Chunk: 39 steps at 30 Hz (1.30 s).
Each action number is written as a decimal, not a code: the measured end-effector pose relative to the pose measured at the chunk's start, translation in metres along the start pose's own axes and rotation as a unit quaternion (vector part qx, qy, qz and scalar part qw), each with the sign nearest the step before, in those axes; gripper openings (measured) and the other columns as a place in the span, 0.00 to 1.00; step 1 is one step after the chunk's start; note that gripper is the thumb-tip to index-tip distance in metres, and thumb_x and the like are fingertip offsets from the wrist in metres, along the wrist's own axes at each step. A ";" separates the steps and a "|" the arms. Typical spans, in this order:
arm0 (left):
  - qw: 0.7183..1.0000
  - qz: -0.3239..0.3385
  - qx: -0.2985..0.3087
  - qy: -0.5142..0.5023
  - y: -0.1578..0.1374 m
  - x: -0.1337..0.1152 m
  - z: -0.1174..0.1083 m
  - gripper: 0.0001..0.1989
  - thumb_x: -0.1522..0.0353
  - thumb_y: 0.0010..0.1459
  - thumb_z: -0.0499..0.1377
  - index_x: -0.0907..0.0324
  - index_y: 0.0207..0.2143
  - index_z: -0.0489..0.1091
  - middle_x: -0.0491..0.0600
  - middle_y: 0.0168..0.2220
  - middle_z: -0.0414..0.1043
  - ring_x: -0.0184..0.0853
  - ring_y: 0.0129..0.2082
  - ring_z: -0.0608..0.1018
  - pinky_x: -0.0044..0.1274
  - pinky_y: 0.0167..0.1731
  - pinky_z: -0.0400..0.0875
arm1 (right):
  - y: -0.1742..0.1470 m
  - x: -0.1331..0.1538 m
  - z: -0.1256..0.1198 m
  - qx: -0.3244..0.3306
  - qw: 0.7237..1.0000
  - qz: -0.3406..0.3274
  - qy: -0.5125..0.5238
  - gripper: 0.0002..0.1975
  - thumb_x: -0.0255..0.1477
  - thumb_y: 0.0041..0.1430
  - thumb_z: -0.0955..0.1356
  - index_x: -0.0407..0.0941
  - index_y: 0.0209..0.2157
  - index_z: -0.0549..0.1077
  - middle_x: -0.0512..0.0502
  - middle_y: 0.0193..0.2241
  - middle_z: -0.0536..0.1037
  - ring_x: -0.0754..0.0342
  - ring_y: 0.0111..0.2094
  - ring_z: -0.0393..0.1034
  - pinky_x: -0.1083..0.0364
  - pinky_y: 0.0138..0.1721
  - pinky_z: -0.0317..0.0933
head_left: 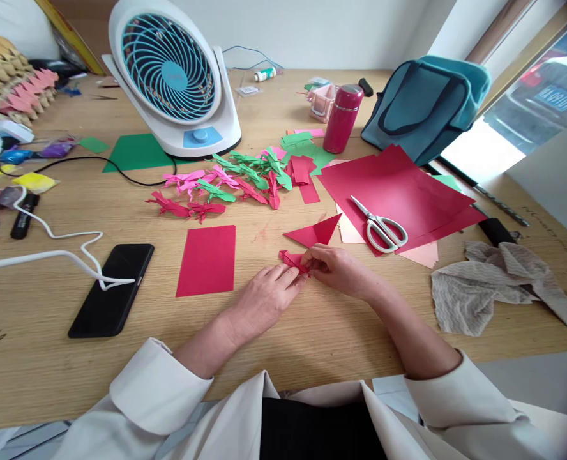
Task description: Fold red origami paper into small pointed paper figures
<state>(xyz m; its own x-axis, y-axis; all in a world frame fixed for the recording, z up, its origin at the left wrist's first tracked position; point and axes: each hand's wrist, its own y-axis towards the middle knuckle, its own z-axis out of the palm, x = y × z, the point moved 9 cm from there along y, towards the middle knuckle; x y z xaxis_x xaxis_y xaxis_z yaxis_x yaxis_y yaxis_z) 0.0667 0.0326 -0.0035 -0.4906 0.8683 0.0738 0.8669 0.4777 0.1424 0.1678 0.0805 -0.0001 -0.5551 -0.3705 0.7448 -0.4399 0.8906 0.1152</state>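
A small folded red paper piece lies on the table between my hands, partly hidden by my fingers. My left hand rests flat with its fingertips pressing on the near side of the piece. With thumb and fingers brought together, my right hand pinches the right end of it. Just beyond is a red paper triangle with a fold in it. To the left lies a flat red paper rectangle. White-handled scissors rest on large red sheets at the right.
Folded green, pink and red paper figures are heaped behind my hands. A fan, a red flask and a teal bag stand farther back. A phone with a white cable lies left; a crumpled cloth lies right.
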 end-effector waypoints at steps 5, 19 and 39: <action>1.000 -0.001 -0.019 -0.019 0.000 0.001 0.002 0.21 0.75 0.63 0.53 0.61 0.58 0.64 0.55 0.54 0.68 0.42 0.55 0.68 0.33 0.53 0.66 | 0.000 -0.001 0.000 0.001 1.000 0.002 -0.001 0.13 0.13 0.51 0.63 0.41 0.34 0.73 0.48 0.32 0.74 0.59 0.30 0.66 0.60 0.32 0.58; 0.999 -0.006 -0.045 -0.024 0.000 0.000 -0.003 0.17 0.75 0.64 0.54 0.60 0.54 0.67 0.53 0.49 0.71 0.39 0.50 0.72 0.31 0.50 0.69 | 0.000 0.000 0.002 0.011 1.000 0.003 -0.009 0.14 0.13 0.51 0.63 0.41 0.35 0.73 0.48 0.33 0.73 0.59 0.31 0.67 0.60 0.33 0.59; 0.997 -0.061 -0.029 -0.029 0.002 -0.001 0.001 0.17 0.73 0.63 0.54 0.57 0.53 0.69 0.56 0.50 0.69 0.42 0.50 0.72 0.34 0.53 0.67 | -0.002 -0.004 0.006 0.023 0.999 -0.005 -0.035 0.12 0.15 0.55 0.64 0.42 0.39 0.72 0.46 0.34 0.73 0.56 0.34 0.67 0.58 0.35 0.59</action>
<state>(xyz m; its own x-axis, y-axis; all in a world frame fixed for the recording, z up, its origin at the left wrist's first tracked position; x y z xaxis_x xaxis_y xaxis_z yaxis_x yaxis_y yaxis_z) 0.0685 0.0330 -0.0040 -0.5847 0.8113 -0.0054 0.7935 0.5732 0.2043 0.1662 0.0788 -0.0070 -0.5976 -0.3972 0.6965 -0.4760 0.8748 0.0905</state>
